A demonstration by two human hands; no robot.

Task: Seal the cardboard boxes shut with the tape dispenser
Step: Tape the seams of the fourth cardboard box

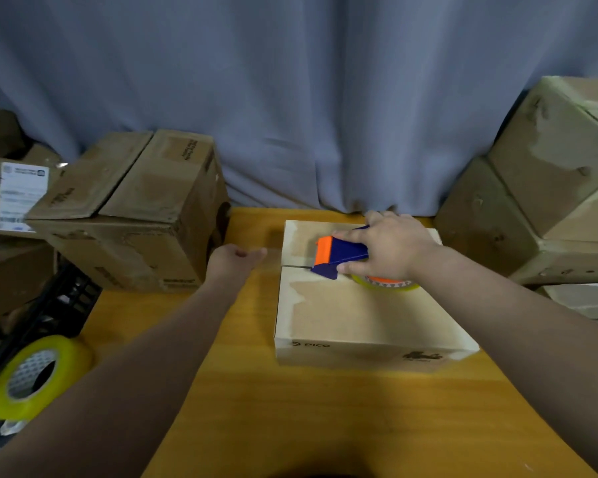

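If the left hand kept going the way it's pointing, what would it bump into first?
Probably the left side of the nearest cardboard box, close to its seam. The left hand is blurred, so depth is uncertain.

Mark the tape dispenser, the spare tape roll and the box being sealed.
tape dispenser (346,251): head view, blue body.
spare tape roll (68,355): head view, yellow outer band.
box (342,315): head view, near top flap.
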